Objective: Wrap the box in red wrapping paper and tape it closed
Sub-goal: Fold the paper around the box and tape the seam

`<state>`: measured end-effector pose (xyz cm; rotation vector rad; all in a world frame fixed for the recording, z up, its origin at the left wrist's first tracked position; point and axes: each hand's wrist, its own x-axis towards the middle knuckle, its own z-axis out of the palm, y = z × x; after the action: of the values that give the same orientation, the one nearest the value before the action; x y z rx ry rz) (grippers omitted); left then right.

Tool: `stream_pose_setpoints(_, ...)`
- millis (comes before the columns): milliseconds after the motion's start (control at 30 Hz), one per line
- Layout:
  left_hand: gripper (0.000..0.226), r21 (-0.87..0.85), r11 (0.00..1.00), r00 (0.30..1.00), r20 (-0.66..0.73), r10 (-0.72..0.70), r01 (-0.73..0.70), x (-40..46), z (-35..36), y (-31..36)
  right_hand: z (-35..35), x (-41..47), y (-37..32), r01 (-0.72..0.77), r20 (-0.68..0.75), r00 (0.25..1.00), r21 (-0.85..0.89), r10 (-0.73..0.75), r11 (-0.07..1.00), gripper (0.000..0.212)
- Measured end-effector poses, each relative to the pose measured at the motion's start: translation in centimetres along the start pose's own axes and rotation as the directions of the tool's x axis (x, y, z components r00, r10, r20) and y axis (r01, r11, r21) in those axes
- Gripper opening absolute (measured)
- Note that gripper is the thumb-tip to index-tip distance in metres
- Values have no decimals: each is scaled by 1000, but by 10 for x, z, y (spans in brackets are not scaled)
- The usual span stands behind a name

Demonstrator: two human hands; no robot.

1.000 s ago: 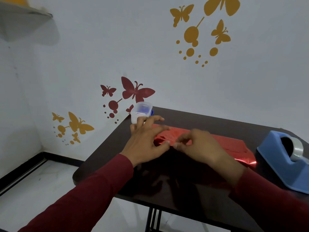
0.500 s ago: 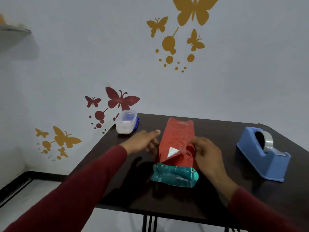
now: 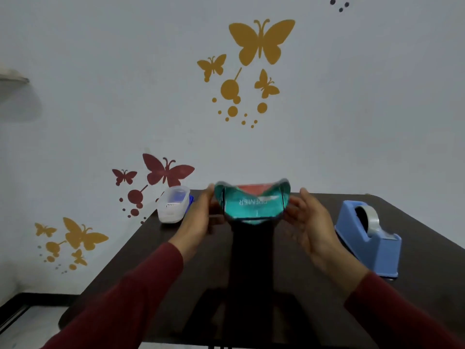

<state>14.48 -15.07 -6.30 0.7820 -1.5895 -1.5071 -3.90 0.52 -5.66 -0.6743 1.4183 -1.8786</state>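
Butterfly decals (image 3: 260,41) in yellow and dark red dot the pale wall behind a dark table (image 3: 314,293). From my feed the box (image 3: 253,204) is blurred; its teal end faces me with upside-down lettering I can only half read, and red wrapping paper (image 3: 254,188) shows just behind its top edge. I see it held up above the table between both hands. My left hand (image 3: 198,217) grips its left side, fingers partly hidden behind it; my right hand (image 3: 310,222) holds the right side. A clear plastic container (image 3: 173,205) sits back left, a blue tape dispenser (image 3: 367,238) right.
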Motion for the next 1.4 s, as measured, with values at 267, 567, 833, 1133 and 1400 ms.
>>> stream_pose_setpoints(267,72,29,993,994,-6,-113,113,31,29,87,13,19,-81,-43,18,999,-211,47,977,57)
stream_pose_setpoints(567,73,82,986,989,21,-149,146,29,40,64,9,22,-56,-81,29,996,-117,85,990,57)
stream_pose_setpoints(833,64,116,988,994,24,-110,107,25,34,53,3,20,-42,-85,31,995,-150,90,985,60)
stream_pose_setpoints(1133,11,274,859,845,-209,492,-432,-17,54,53,-14,17,-50,-31,-55,998,-147,23,989,51)
stream_pose_setpoints(1400,25,331,581,667,297,684,-743,-28,124,34,-59,-16,-63,134,-143,970,-367,-198,921,14)
